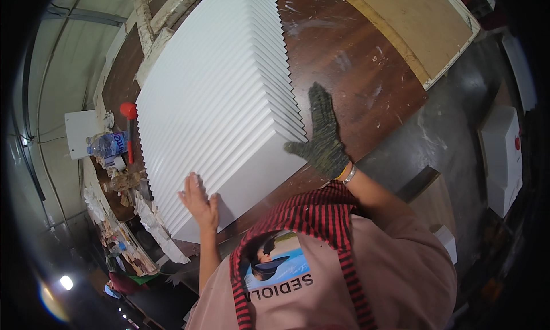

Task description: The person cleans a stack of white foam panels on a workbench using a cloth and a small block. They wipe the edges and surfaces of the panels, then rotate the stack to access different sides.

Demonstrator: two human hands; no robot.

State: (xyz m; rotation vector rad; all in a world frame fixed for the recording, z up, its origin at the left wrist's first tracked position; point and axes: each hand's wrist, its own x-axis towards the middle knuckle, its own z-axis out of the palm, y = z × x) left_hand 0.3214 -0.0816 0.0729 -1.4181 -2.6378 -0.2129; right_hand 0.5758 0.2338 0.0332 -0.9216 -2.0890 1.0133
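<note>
A large white ridged stack [212, 83], which looks like many thin boards set closely together, lies on the brown tabletop [366, 89]. Its right edge is stepped like saw teeth, while the face toward me is smooth. My bare left hand [200, 204] rests on the near left part of the stack, fingers stretched out. At the near right corner, my right hand [322, 138] wears a dark green knitted glove and lies flat with the fingers together and the thumb spread against the corner. Neither hand is gripping anything.
Left of the stack lie a red-headed mallet [129, 111] and a plastic bottle [107, 145], amid scraps. A yellowish board [412, 26] covers the table's far right. White pieces [501, 158] stand on the right beyond the grey floor [395, 152].
</note>
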